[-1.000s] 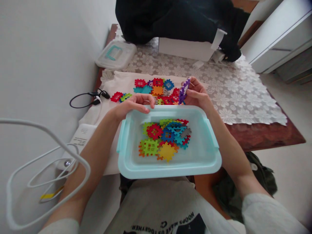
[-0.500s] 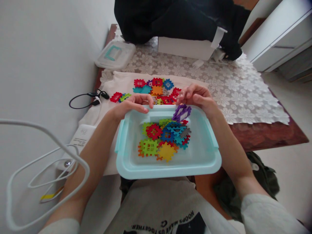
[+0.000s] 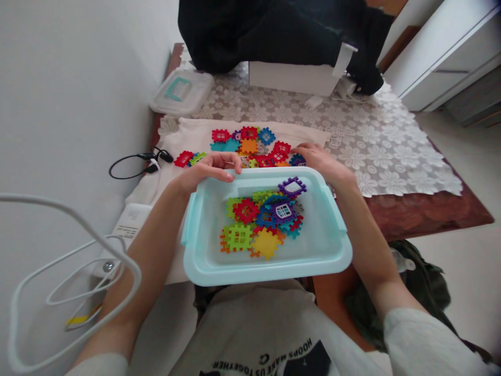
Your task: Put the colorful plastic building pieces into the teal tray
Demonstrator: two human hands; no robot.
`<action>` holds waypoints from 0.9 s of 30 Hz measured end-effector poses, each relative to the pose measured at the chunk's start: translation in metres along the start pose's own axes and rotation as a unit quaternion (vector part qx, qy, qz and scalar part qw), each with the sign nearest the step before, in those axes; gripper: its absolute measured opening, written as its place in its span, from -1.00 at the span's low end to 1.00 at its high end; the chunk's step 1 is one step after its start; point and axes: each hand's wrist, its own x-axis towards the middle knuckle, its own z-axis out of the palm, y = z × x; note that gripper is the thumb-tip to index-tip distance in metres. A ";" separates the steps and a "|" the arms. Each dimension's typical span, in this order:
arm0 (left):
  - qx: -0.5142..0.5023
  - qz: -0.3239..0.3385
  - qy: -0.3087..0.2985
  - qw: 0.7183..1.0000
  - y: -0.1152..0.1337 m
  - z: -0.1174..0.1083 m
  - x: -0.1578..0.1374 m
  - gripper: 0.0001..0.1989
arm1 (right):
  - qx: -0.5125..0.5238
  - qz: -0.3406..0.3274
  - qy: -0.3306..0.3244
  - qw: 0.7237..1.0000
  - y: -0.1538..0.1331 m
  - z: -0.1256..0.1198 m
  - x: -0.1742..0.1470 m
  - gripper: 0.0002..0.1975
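A pale turquoise plastic tub (image 3: 266, 277) sits in front of me between my forearms, with a pile of interlocking plastic building pieces inside. On top are a yellow piece (image 3: 266, 243), a green window piece (image 3: 238, 236) and a purple window piece (image 3: 283, 211); a purple frame (image 3: 292, 186) leans near the far wall. My left hand (image 3: 219, 166) rests at the far left rim, thumb and loosely bent fingers apart. Beyond the rim, my right hand (image 3: 319, 161) is stretched over the cloth, fingertips beside a dark blue piece (image 3: 298, 160) and a red piece (image 3: 280, 151).
More coloured pieces, including an orange one (image 3: 249, 146), lie on a pale cloth (image 3: 172, 137). A clear lid (image 3: 182, 92) and black earphones (image 3: 146, 156) are at left. White cable (image 3: 74, 203) loops across the left foreground. Black fabric (image 3: 274, 36) covers a white box (image 3: 289, 77) behind.
My right hand has moved from above the tub's rim to the pieces on the cloth. The purple pieces that were falling now lie in the tub. My left hand stays put.
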 end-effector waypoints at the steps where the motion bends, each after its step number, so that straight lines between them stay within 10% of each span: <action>1: -0.002 -0.001 0.002 1.000 0.000 0.001 0.000 -0.64 | 0.000 -0.009 0.004 1.000 -0.001 -0.001 0.000 -0.51; 9: -0.003 0.003 0.000 1.000 0.003 0.006 -0.001 -0.65 | 0.046 -0.039 0.051 0.997 -0.008 0.000 0.006 -0.71; 17: -0.001 0.009 0.005 1.000 0.002 0.005 -0.001 -0.65 | -0.025 0.046 0.056 0.997 -0.009 0.002 0.004 -0.29; 27: 0.021 0.004 -0.003 1.000 0.002 0.002 0.000 -0.66 | 0.025 0.029 0.092 0.995 0.001 0.006 0.012 -0.53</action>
